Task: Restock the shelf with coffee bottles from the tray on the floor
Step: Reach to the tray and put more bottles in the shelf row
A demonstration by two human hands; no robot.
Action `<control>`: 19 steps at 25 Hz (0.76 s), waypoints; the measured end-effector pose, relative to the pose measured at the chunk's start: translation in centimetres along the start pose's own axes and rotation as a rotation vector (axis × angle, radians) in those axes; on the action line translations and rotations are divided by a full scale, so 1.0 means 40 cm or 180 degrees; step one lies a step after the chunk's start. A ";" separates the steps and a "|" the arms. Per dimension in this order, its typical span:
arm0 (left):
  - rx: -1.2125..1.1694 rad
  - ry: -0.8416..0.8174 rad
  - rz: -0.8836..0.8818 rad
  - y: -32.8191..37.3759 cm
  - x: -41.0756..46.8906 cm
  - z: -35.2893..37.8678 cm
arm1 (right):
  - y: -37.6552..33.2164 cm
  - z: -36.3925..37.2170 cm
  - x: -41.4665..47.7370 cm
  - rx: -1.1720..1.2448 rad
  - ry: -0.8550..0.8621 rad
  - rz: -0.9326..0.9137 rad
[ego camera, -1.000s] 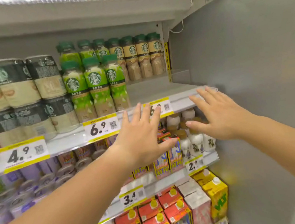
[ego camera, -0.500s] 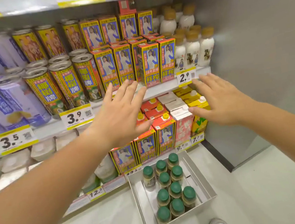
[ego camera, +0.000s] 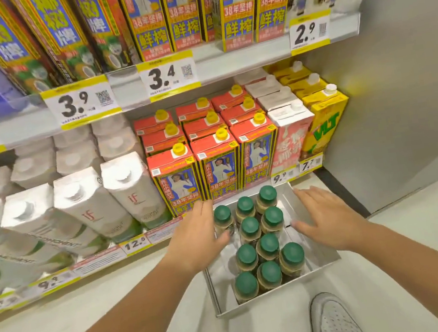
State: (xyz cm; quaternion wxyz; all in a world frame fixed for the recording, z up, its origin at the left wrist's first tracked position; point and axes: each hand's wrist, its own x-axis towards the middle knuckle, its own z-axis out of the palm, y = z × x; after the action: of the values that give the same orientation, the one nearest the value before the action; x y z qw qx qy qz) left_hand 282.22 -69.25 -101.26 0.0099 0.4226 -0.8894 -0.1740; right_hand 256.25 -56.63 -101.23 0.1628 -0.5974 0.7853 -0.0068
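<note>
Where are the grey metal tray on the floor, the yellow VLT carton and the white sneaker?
grey metal tray (ego camera: 225,298): head view, bare near-left inside corner.
yellow VLT carton (ego camera: 327,125): head view, printed front face.
white sneaker (ego camera: 334,321): head view, upper.

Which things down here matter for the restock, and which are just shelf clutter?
Job:
tray
coffee bottles
left hand and right hand, both open, holding nothing

Clutter:
red cartons
white cartons
yellow carton
price tags
shoe
</note>
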 end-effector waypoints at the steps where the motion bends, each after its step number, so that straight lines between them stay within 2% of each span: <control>1: -0.0148 -0.0098 -0.0198 -0.008 0.012 0.031 | 0.007 0.025 0.009 0.0082 -0.0095 0.0023; 4: -0.0831 -0.0291 -0.0804 -0.009 0.055 0.101 | 0.015 0.069 0.037 0.0644 -0.0265 -0.0058; 7: -0.1749 -0.0167 -0.1201 -0.005 0.091 0.158 | -0.003 0.091 0.062 0.1380 -0.0388 -0.0207; 9: -0.2051 -0.0104 -0.1361 -0.004 0.104 0.190 | -0.011 0.118 0.077 0.1704 -0.0384 -0.0175; 15: -0.2324 0.0397 -0.1578 0.004 0.114 0.236 | -0.018 0.145 0.096 0.2081 -0.0137 -0.0022; 19: -0.2137 0.0481 -0.1367 0.011 0.105 0.214 | -0.014 0.124 0.082 0.2562 0.0089 0.0062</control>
State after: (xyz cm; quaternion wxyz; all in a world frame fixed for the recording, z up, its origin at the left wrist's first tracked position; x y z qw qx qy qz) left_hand 277.79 -69.57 -109.71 0.1762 0.5837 -0.6714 -0.4214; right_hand 257.33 -58.97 -106.63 0.3731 -0.4782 0.7276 -0.3203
